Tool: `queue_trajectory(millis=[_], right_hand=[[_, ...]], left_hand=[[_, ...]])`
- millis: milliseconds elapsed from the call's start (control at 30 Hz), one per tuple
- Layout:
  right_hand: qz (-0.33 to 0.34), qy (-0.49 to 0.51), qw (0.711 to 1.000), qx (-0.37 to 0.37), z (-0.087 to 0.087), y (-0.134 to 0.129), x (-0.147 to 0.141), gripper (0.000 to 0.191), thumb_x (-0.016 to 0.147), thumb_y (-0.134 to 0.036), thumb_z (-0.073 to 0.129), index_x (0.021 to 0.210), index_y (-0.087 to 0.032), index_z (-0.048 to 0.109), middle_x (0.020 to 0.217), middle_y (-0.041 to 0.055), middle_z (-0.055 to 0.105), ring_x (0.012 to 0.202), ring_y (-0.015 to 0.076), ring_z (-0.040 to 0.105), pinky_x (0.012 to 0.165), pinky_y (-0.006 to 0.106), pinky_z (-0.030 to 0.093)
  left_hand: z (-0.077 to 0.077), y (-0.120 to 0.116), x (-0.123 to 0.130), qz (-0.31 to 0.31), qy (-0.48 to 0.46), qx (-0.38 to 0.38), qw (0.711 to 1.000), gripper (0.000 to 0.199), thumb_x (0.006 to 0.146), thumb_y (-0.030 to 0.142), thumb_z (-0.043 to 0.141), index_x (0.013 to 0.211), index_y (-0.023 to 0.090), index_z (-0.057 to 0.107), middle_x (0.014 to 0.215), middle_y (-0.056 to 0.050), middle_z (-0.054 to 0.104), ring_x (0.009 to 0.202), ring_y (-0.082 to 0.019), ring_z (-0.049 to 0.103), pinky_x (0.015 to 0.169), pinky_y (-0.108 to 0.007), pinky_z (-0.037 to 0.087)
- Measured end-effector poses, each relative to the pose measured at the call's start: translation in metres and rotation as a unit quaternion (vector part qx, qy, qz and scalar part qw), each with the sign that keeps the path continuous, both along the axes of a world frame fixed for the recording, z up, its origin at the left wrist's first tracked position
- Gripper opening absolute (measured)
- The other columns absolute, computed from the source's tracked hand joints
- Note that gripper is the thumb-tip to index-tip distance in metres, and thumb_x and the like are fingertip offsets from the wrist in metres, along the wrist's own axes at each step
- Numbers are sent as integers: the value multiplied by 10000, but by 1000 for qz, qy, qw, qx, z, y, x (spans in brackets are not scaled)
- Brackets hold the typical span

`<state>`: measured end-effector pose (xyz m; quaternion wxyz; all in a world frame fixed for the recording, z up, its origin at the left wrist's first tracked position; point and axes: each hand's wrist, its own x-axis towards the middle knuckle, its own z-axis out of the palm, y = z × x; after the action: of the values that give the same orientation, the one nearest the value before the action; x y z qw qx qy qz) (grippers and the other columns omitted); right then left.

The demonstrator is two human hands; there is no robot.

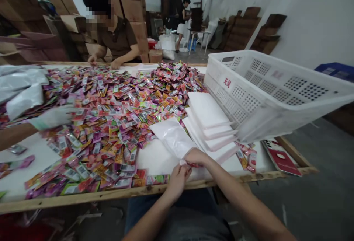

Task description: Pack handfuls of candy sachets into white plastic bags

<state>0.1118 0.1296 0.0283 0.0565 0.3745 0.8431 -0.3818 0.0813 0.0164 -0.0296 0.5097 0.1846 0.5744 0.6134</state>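
Note:
My left hand [178, 177] is closed on the mouth edge of a white plastic bag [173, 136] by the table's front edge. My right hand [197, 156] reaches into the mouth of that bag, so its fingers are hidden. A bit of pink and red wrapper [194, 165] shows beneath my right wrist; whether that hand grips it I cannot tell. The bag lies over the table with its closed end pointing away. Just right of it rests a stack of flat white bags [210, 112]. Small colourful packets [121, 123] are heaped to the left.
A large white perforated crate [235, 90] stands at the right. Near it lie a few packets [247, 157] and a red-and-white phone-like object [282, 157]. A gloved hand [55, 117] of another person enters from the left. Across the table sits a co-worker [118, 38].

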Motion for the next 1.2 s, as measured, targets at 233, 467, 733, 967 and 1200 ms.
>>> queue_trajectory(millis=[233,467,733,967,1200], right_hand=[[43,177,971,157,-3,-27,78,362,830,-321,464,1164,-191,515,1177,92,539,1105,199,472,946,318,367],[-89,53,968,227,-44,-42,113,344,797,-280,494,1111,-151,556,1067,139,576,1015,267,518,891,421,413],[-22,124,985,122,-28,-46,89,355,865,-330,413,1158,-163,524,1136,121,568,1064,232,509,912,374,398],[16,124,990,66,-29,-30,66,187,819,-245,473,847,-148,631,830,73,643,807,193,584,720,285,429],[-151,92,976,126,-28,-13,27,213,781,-250,447,703,-142,614,731,92,639,738,210,578,670,297,422]], left_hand=[[24,-12,-27,-129,282,-114,944,259,818,307,332,664,175,493,701,-56,604,725,-179,579,766,-333,448],[64,-21,-47,-217,566,-320,728,422,786,513,404,902,135,551,792,-134,656,779,-296,627,674,-368,439],[28,-13,-41,-258,506,-262,780,262,822,234,384,934,130,597,976,-148,656,922,-234,604,731,-282,407],[27,-11,-32,-208,473,-220,827,338,873,274,316,889,106,608,883,-156,665,841,-230,609,709,-293,393],[27,-13,-24,-142,426,-107,887,331,867,312,313,884,129,589,905,-138,659,861,-222,585,767,-309,391]])
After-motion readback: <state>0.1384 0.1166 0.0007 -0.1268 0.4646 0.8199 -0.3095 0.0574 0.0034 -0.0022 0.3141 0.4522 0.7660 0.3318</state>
